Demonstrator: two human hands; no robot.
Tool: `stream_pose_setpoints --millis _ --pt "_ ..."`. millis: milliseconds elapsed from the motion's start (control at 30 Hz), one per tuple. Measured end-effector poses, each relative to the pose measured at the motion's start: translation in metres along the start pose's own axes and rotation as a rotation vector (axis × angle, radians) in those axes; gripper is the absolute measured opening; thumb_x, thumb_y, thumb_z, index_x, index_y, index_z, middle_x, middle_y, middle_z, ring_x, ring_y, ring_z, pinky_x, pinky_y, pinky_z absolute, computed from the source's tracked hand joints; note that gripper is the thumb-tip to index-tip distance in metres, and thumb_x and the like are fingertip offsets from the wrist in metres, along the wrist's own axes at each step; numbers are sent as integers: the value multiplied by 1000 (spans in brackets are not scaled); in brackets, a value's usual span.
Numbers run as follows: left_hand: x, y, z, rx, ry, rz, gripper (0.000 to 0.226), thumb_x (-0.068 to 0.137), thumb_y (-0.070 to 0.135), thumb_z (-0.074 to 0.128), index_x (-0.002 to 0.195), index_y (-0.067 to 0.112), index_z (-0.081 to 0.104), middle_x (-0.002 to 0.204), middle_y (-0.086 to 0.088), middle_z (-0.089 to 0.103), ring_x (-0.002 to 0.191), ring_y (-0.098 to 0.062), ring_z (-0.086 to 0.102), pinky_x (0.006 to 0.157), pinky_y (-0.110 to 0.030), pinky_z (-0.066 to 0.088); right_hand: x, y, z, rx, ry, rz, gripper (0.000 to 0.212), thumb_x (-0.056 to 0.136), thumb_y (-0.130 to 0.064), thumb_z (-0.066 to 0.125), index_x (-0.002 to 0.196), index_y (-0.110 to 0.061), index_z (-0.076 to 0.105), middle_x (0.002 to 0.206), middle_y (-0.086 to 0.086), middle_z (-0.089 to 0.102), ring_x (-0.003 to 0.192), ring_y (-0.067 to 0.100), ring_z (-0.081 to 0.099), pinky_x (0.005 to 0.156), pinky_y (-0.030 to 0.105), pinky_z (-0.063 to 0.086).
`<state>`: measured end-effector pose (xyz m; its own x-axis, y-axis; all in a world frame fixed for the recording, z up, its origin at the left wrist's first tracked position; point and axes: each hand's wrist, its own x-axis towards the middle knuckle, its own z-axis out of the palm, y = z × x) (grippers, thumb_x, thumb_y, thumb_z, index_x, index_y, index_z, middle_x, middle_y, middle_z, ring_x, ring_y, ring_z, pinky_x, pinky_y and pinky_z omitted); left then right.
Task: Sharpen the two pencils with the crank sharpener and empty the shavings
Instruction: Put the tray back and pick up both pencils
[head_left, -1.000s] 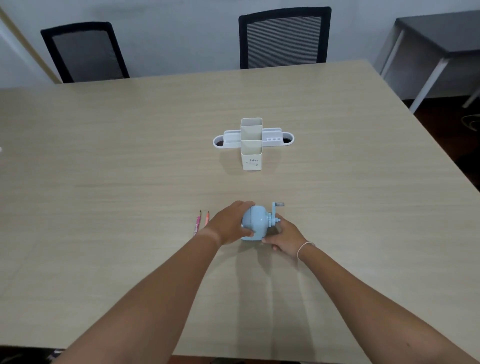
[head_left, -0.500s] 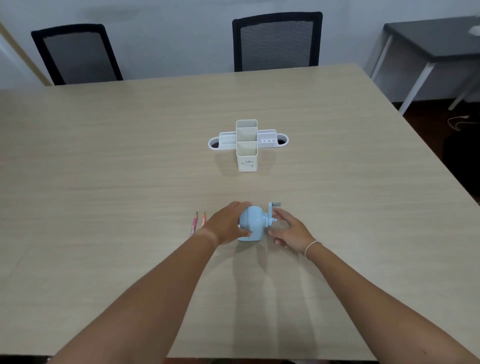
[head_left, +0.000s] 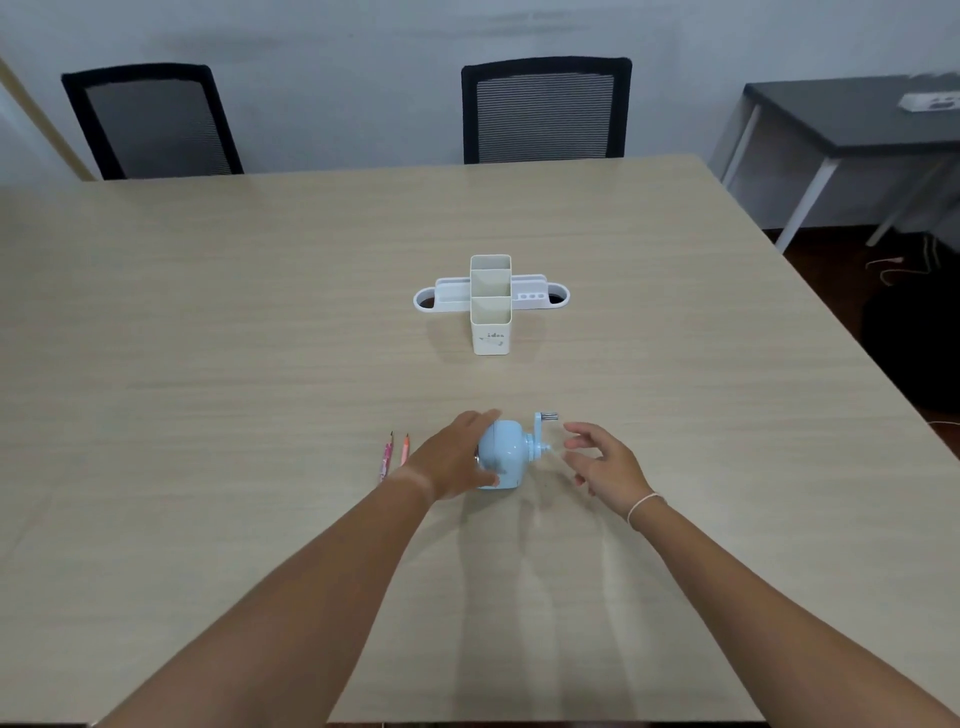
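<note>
Sharpener (head_left: 501, 460): light blue, stands on the wooden table (head_left: 208, 338), its crank (head_left: 543, 431) points to the right.
Left hand (head_left: 449, 457): holds the left side of the sharpener, fingers curled around the body.
Right hand (head_left: 602, 462): just beside the crank, not touching, fingers loose and holding nothing.
Pencils (head_left: 395, 457): two, lying side by side left of the left hand; tips probably blunt, too small to tell.
Desk organizer (head_left: 491, 306): white, farther back.

I'm looking over a light wood-grain table (head_left: 260, 322). Beyond its far edge two black mesh-back chairs (head_left: 545, 111) stand against a pale blue-grey wall (head_left: 337, 62). To the table's right, a dark-topped side table (head_left: 852, 119) on white legs stands over dark brown floor (head_left: 831, 260) and carries a white power strip (head_left: 930, 101).
</note>
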<state>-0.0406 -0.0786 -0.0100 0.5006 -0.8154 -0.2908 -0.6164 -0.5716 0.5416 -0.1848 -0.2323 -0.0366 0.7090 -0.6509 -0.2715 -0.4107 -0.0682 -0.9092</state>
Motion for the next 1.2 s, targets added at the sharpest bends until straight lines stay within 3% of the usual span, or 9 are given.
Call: stream_pose_setpoints --millis 100,267,467,667,800,933,1067,1200 --pt "-8 -6 -4 -50 58 -26 93 77 21 71 149 28 13 149 2 28 132 -21 38 105 -31 36 -5 10 0 -57 26 29 20 82 -12 58 83 -33 61 80 -7 54 60 9 53 59 19 42" --pt "-26 -39 -16 -125 124 -160 84 80 18 68 148 25 19 149 -4 30 137 -21 33 108 -28 30 -21 18 12 -164 -14 99 24 81 -14 60 58 -22 56 60 -2 49 59 19 46 62 29 40" --pt "-52 -82 -23 -173 334 -395 48 83 13 63 130 12 51 127 -14 54 118 -26 53 99 -30 41 -38 11 61 -256 -134 94 25 78 -15 58 54 -20 52 58 2 54 51 14 47 60 27 40" --pt "-64 -99 -21 -224 361 -463 31 86 14 61 116 7 60 115 -15 61 105 -28 59 91 -30 45 -49 -9 122 -294 -230 48 29 77 -16 57 50 -23 50 35 -10 53 33 -1 48 56 23 42" --pt "-63 -105 -17 -269 356 -477 28 86 16 62 112 6 61 111 -14 63 103 -28 60 90 -30 46 -48 -20 151 -313 -221 21 27 79 -18 57 54 -27 49 54 -5 52 51 10 52 67 27 44" --pt "-59 -110 -12 -317 339 -497 24 84 18 63 104 5 63 108 -14 64 91 -27 59 81 -27 45 -42 -26 169 -331 -136 36 20 80 -18 55 60 -21 52 63 2 53 68 22 53 66 26 40" --pt "-52 -111 -9 -341 326 -491 7 80 17 63 78 11 60 95 -14 67 89 -27 63 76 -29 48 -35 -36 189 -362 -31 59 14 82 -19 53 81 -10 64 87 14 69 86 29 61 69 25 39" --pt "-46 -118 -8 -349 298 -473 15 78 12 62 66 14 52 85 -13 65 83 -28 63 76 -32 49 -25 -45 206 -349 63 91 18 83 -20 52 84 -7 64 93 17 70 90 32 63 73 30 46"
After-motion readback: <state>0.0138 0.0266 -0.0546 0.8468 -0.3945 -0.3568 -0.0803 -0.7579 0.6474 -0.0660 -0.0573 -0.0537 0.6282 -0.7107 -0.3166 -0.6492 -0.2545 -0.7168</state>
